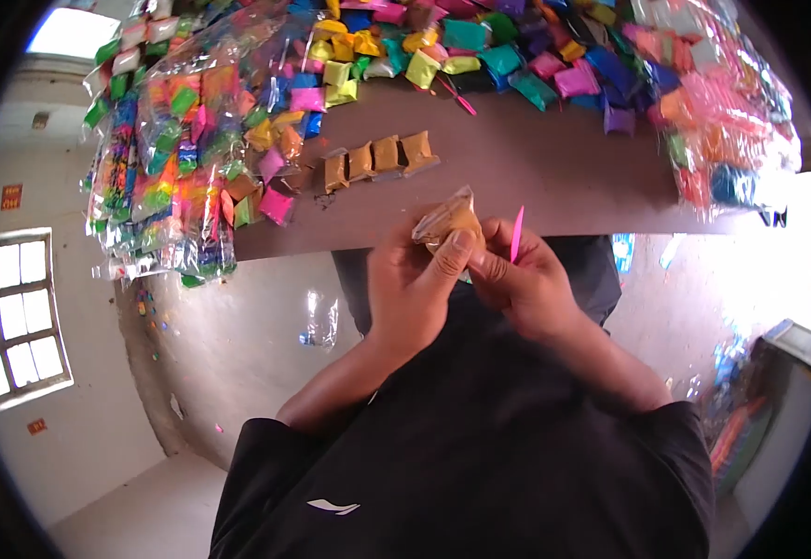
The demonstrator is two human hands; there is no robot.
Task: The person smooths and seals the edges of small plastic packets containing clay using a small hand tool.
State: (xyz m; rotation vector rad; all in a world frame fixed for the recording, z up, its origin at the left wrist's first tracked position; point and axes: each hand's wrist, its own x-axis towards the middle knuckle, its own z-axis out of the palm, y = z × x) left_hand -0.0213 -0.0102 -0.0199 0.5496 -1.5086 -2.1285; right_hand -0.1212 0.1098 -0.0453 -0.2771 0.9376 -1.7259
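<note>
Both of my hands are in front of my body at the table's near edge. My left hand [415, 284] is closed on a small tan packet [454, 220] in clear plastic film, thumb on its face. The thumb and fingers of my right hand [531, 284] pinch the packet's lower right side. A thin pink plastic stick [517, 233] stands up from between the right fingers. Just beyond my hands, several similar tan packets [385, 156] lie side by side in a row on the brown table [554, 168].
Clear bags of multicoloured packets [177, 168] are heaped at the left. More loose coloured packets [503, 61] line the far side, with a pink piece [461, 101] before them. Other filled bags [722, 121] stand at the right. Plastic wrappers [320, 320] lie on the floor.
</note>
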